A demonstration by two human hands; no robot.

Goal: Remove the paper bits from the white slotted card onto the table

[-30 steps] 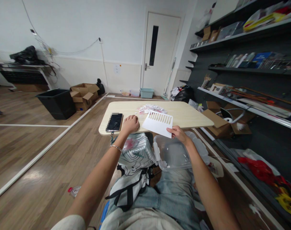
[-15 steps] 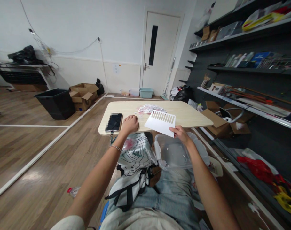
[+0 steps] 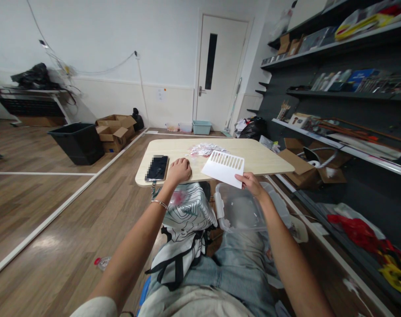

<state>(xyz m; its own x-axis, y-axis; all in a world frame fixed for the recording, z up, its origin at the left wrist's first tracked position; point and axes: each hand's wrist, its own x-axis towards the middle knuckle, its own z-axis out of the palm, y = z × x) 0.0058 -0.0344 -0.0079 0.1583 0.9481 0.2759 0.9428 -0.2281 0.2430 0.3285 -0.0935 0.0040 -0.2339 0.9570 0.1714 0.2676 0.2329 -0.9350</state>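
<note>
My right hand (image 3: 250, 183) pinches the near corner of a white card sheet (image 3: 223, 167) with a row of slots cut along its far edge. The sheet hangs over the near edge of a light wooden table (image 3: 263, 160). Curled into a loose fist, my left hand (image 3: 179, 171) rests on the table's near edge, beside a dark phone (image 3: 157, 167) to its left. A heap of small white and pink paper pieces (image 3: 205, 149) lies further back on the table. Below my right hand a clear plastic box (image 3: 243, 212) sits on my lap.
Dark shelves (image 3: 336, 97) loaded with goods run along the right wall, with open cardboard boxes (image 3: 306, 165) and a red bag (image 3: 355, 229) on the floor beneath. A black bin (image 3: 77, 141) and more cartons (image 3: 116, 128) stand at the left. A white door (image 3: 220, 72) is behind the table.
My right hand has shifted the slotted sheet to the right and lowered it flatter over the table. My left hand stayed where it was.
</note>
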